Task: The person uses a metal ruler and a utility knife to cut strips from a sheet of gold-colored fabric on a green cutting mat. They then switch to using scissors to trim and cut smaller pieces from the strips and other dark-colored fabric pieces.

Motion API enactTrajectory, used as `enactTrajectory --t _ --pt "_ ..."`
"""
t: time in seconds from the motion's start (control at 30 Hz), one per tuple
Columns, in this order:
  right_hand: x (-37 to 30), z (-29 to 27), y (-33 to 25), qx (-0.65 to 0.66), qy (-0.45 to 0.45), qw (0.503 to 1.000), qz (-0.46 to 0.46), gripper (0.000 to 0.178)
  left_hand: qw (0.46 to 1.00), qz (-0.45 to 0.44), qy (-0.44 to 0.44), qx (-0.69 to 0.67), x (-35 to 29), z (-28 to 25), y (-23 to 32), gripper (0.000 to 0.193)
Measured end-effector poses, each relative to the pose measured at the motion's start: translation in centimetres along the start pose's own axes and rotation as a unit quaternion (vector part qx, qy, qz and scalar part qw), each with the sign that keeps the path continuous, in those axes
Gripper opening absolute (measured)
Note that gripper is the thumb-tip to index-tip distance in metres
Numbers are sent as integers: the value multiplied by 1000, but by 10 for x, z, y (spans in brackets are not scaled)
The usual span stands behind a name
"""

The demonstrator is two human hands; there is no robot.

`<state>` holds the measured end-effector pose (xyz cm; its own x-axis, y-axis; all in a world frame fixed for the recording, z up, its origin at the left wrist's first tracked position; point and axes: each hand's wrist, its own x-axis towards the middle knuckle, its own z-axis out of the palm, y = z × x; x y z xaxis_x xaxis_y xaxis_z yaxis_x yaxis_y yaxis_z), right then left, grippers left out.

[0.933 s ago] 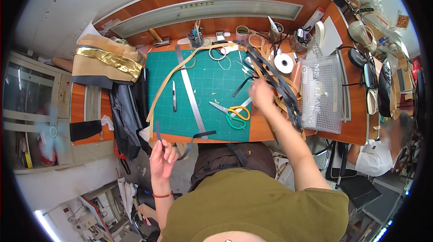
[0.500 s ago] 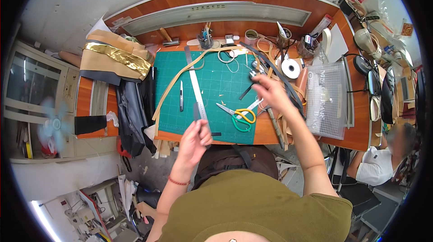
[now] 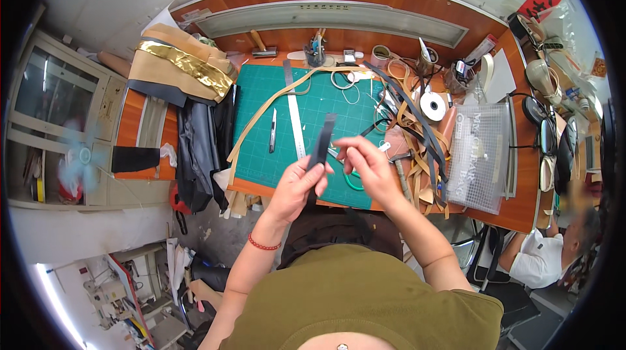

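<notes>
My left hand (image 3: pixel 301 185) is closed around the lower part of a black leather strip (image 3: pixel 324 135), which stands up from the fingers at a slant over the cutting mat's front. Just right of it, my right hand (image 3: pixel 370 168) has its fingers bent together, the index finger reaching toward the strip; what they hold, if anything, is hidden. Behind the right hand, scissors show a green handle loop (image 3: pixel 354 185); the rest is mostly covered. On the green cutting mat (image 3: pixel 257 157) lie a steel ruler (image 3: pixel 294 108) and a utility knife (image 3: pixel 273 131). A long tan strip (image 3: pixel 257 115) curves across the mat.
Tangled tan and black strips (image 3: pixel 417 131) crowd the table's right side, beside a white spool (image 3: pixel 432 106) and a clear plastic case (image 3: pixel 479 154). A hammer (image 3: pixel 400 174) lies near them. Folded leather sheets (image 3: pixel 186 73) are stacked left. Another person (image 3: pixel 541 252) sits at the far right.
Both hands have come together above the mat's front, the left moving right and raising the black strip. The right hand has moved down and left, now covering most of the scissors.
</notes>
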<state>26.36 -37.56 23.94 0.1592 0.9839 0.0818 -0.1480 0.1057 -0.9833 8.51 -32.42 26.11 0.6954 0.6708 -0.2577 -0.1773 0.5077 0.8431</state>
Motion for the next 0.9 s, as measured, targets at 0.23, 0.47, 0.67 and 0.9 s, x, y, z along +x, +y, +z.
enactTrajectory --t 0.23,0.47,0.67,0.9 --pt "25 -6 -54 276 -206 934 94 43 997 -19 -65 -27 -27 5 8 24" --pt "30 0 -69 203 -278 937 59 31 995 -33 -88 -33 -49 2 15 26" --pt "31 3 -68 165 -334 928 14 17 992 -36 -107 -58 -61 -5 13 28" --pt "13 26 -110 56 -447 887 -95 11 983 110 127 77 -51 -12 1 33"
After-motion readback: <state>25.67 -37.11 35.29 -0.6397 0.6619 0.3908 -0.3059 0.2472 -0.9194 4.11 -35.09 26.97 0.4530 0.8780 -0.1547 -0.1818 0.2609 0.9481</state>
